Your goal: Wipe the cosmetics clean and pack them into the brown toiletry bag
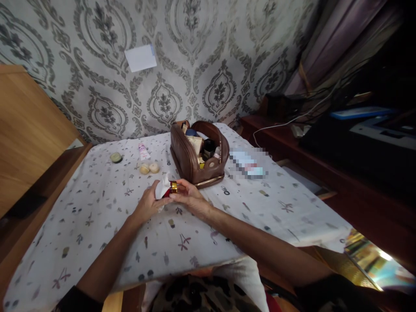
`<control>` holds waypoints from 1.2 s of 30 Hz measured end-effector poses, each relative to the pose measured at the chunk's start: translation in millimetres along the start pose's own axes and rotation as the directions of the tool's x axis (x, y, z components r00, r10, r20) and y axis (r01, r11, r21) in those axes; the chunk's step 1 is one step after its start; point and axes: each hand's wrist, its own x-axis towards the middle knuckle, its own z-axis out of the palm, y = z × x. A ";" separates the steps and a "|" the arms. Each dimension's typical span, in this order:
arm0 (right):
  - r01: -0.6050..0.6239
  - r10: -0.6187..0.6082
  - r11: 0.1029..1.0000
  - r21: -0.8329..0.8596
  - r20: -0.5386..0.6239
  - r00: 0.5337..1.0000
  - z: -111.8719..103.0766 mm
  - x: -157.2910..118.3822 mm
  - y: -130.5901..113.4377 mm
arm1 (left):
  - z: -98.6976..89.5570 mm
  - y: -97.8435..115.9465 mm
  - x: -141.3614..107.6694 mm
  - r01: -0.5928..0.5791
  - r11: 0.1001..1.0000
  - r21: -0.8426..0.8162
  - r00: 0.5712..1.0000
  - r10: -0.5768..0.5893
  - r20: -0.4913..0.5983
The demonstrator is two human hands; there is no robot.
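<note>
In front of the brown cosmetic bag, my left hand [150, 200] is closed around a white tissue [161, 188] pressed against a small red jar [167, 192]. The jar has a shiny gold lid [173, 187] and is tipped on its side. My right hand [191, 198] has its fingers closed at the gold end. Just beyond both hands stands the brown cosmetic bag [185, 159], unzipped, with several bottles and boxes inside. To its left lie two small round cream-coloured items [149, 168] and a pink-and-white tube [143, 151].
A round greenish container [116, 157] lies at the table's far left. A blurred-out phone-like object [248, 164] is right of the bag. The patterned cloth [208, 236] covers the table. A wooden cabinet [32, 125] borders the left; a dark red desk [279, 143] with a white cable borders the right.
</note>
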 end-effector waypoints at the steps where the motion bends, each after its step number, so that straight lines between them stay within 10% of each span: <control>1: 0.009 -0.009 1.000 -0.008 0.003 1.000 -0.3 -0.2 0.0 | -0.1 -0.8 0.4 -0.001 1.000 0.012 1.000 0.001 0.005; 22: 0.035 -0.032 0.990 0.137 -0.024 0.999 6.3 -3.8 -5.8 | 7.4 -12.7 -3.1 -0.013 0.984 0.178 0.996 0.028 -0.083; 36: -0.090 0.095 0.926 0.366 0.002 0.995 -0.2 0.8 -2.4 | 10.9 -22.5 -4.8 -0.467 0.879 0.093 0.881 0.471 -0.028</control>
